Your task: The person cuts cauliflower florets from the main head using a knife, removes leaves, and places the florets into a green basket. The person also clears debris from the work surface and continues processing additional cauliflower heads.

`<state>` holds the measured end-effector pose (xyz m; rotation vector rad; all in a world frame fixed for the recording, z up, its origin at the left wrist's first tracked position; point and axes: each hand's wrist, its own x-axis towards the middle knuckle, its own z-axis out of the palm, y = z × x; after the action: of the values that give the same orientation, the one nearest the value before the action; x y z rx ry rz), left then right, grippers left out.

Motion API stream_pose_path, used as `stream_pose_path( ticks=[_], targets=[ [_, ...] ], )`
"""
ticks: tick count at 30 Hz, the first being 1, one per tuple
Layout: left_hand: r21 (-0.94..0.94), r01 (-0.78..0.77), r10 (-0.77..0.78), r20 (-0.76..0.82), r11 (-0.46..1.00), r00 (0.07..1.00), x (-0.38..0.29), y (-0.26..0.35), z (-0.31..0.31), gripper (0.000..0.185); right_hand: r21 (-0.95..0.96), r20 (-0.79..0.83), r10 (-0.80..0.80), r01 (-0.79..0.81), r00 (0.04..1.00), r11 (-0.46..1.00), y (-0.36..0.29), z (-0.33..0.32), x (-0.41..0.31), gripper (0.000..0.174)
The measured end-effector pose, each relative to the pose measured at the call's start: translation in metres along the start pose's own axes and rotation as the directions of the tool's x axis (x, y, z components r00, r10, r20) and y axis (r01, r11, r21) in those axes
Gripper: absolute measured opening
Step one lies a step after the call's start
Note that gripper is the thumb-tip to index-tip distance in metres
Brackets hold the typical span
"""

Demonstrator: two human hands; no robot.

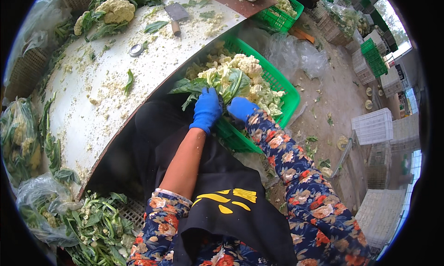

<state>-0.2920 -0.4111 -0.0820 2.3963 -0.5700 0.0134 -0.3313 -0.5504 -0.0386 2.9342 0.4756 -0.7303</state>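
Observation:
My left hand (207, 108), in a blue knit glove, is curled around the base of green cauliflower leaves (237, 83). Close on its right is my right hand (242, 109), also gloved in blue. It is bent into a fist against the lower end of the same leaves; its fingertips are hidden. Both hands are over the near side of a green plastic crate (289, 99), which stands tilted beside my knees. Cut cauliflower florets (248, 64) are heaped in the crate behind the leaves.
To the left, a white work table (114, 85) strewn with crumbs bears a cleaver (176, 16), a round metal object (136, 50) and whole cauliflower (118, 10). Leaf trimmings (100, 224) pile up at lower left. Plastic film (312, 59) and stacked crates (373, 125) are on the right.

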Motion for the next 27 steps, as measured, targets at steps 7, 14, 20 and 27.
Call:
stream_pose_path(
  ticks=[7,14,20,27],
  targets=[
    [0.062,0.019,-0.027,0.119,0.998,0.993,-0.006,0.005,0.001,0.03,0.427,-0.057,0.512,-0.443,0.857,0.788,-0.014,0.034,-0.015,0.03],
    [0.016,0.07,-0.071,0.043,0.997,0.997,-0.004,0.005,0.005,0.031,0.165,0.149,0.162,-0.186,0.975,0.969,0.005,-0.001,0.007,0.024],
    [-0.028,0.034,-0.035,-0.04,0.999,0.999,0.003,0.005,0.002,0.03,0.334,0.155,0.437,-0.463,0.886,0.821,0.038,0.107,0.002,0.037],
    [-0.952,0.14,-0.191,0.09,0.27,0.977,-0.001,-0.024,-0.036,0.026,0.92,0.347,0.503,-0.391,0.792,-0.02,0.016,0.043,-0.103,0.038]
  ],
)
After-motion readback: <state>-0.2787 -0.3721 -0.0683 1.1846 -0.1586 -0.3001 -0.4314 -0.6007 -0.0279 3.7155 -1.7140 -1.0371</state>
